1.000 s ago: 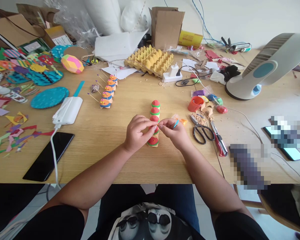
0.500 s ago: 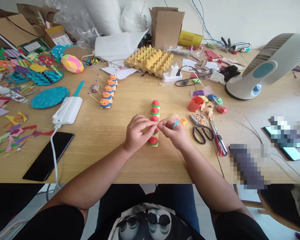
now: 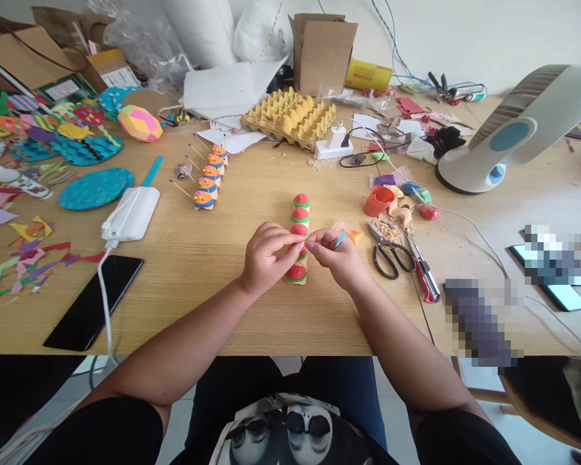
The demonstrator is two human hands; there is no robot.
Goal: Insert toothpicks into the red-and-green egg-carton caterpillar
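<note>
Two hands pinch over a red-and-green craft row point(image 3: 300, 210).
The left hand point(image 3: 264, 255) and right hand point(image 3: 337, 257) meet fingertip to fingertip, closed on a tiny piece point(image 3: 306, 243), perhaps clay, just above the craft row at the middle of the bench point(image 3: 213, 303), toward its near edge. The right hand also holds a blue strip point(image 3: 339, 239), with scissors point(image 3: 390, 253) just beside.

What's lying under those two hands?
A row of red-and-green craft domes on the table. The left hand and right hand cover its middle; what the fingers pinch is too small to tell.
</note>
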